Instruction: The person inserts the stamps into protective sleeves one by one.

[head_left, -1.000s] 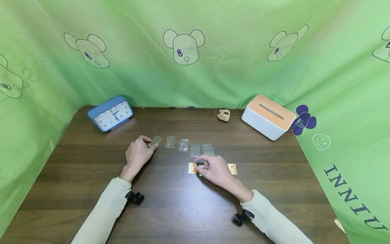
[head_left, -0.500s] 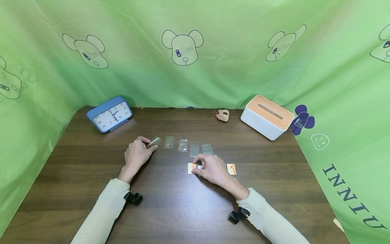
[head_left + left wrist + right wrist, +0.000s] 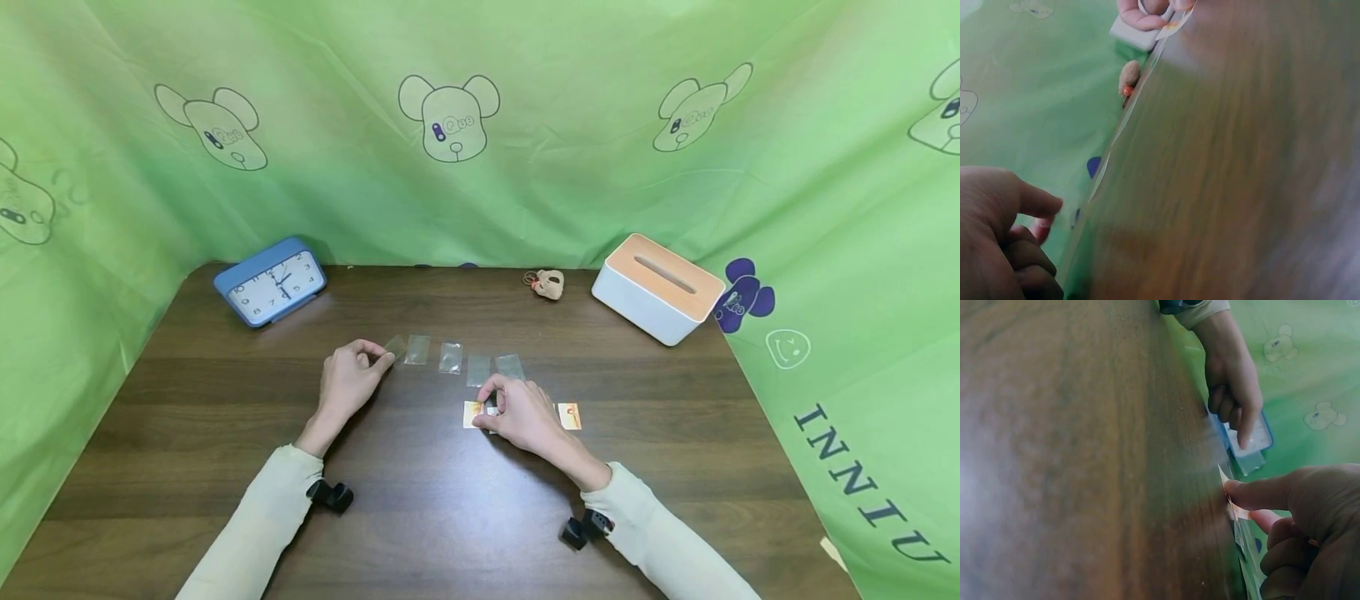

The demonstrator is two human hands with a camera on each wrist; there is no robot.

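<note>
My left hand (image 3: 350,377) pinches a small clear plastic bag (image 3: 396,344) between thumb and index finger, at the left end of a row of similar bags. That bag (image 3: 1251,464) hangs below the left fingertips in the right wrist view. My right hand (image 3: 523,417) is over a row of small printed paper cards, its thumb and index finger pinching the leftmost, an orange-and-white card (image 3: 472,414). In the left wrist view this card (image 3: 1174,26) tilts up at the right fingertips. Another orange card (image 3: 569,416) lies right of the hand; those between are mostly hidden.
Flat clear bags (image 3: 451,357) lie in a row beyond the cards. Along the back of the wooden table (image 3: 420,517) stand a blue clock (image 3: 273,282), a small beige pouch-like trinket (image 3: 549,284) and a white tissue box (image 3: 651,298) with a wooden lid. Green cloth surrounds the table.
My left hand has picked up the leftmost bag and shifted slightly right with it. My right thumb and index finger have moved a little left, onto the orange-and-white card.
</note>
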